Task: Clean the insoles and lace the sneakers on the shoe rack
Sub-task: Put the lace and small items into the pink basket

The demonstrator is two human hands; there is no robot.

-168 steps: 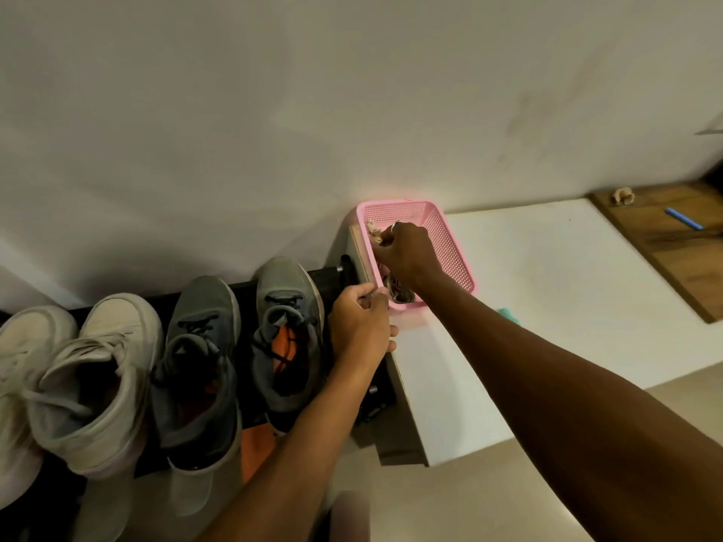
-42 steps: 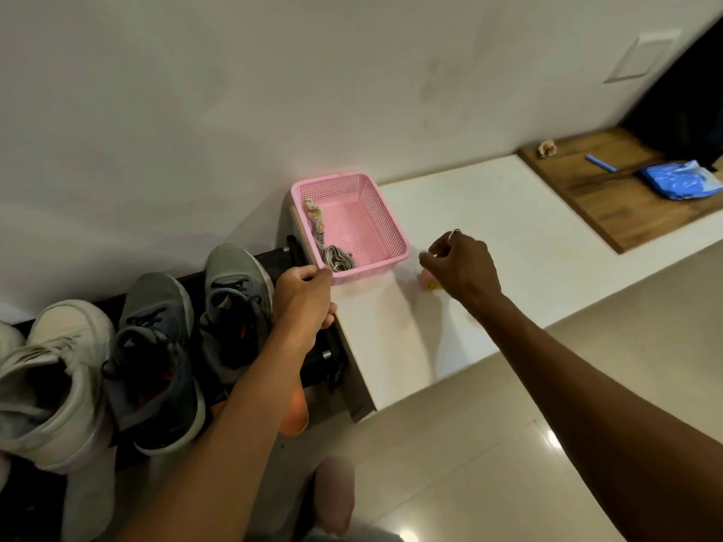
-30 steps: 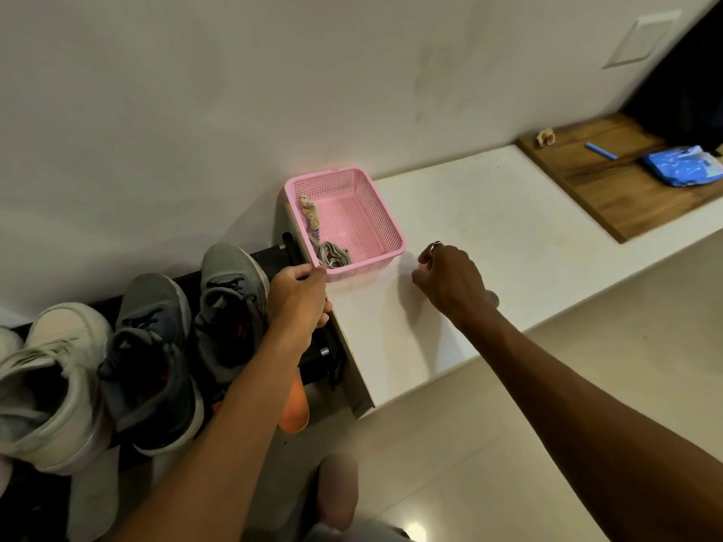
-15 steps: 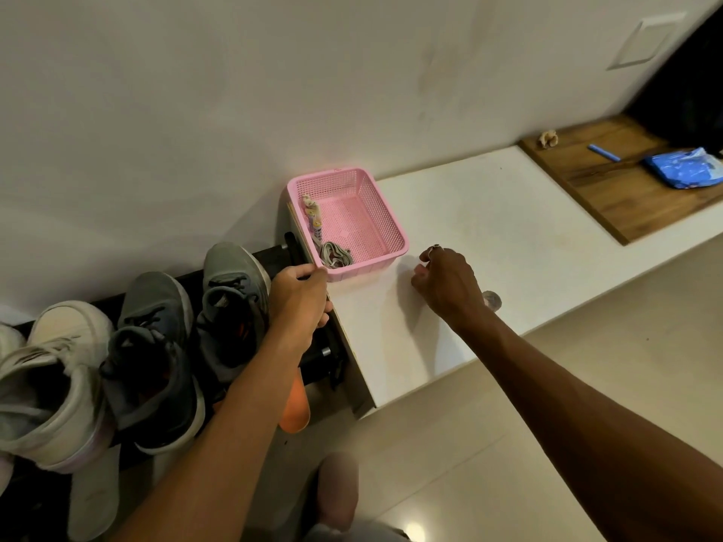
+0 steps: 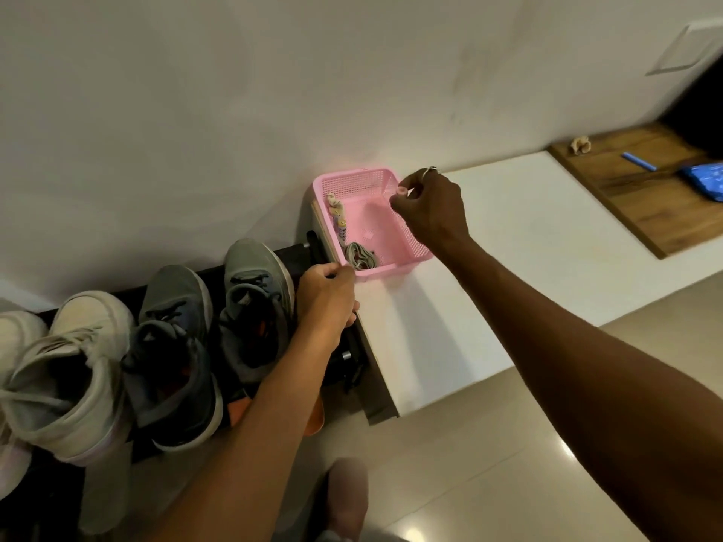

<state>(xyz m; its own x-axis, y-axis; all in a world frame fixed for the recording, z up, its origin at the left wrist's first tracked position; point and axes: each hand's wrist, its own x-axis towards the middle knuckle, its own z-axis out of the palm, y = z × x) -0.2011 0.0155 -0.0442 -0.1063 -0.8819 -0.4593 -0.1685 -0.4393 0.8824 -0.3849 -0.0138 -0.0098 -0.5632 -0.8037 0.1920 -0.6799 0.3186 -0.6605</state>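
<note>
right hand (image 5: 430, 213) over basket (image 5: 354, 181), left hand (image 5: 328, 299) gripping insole (image 5: 315, 418)

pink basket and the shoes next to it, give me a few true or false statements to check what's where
1. The pink basket stands on the white counter. True.
2. The basket is empty. False: a grey lace bundle lies in its near corner.
3. The right hand is above the basket's far right corner, fingers curled. True.
4. The grey sneakers sit on the white counter. False: they stand on the dark shoe rack to its left.
5. A blue pen lies on the wooden board. True.
</note>
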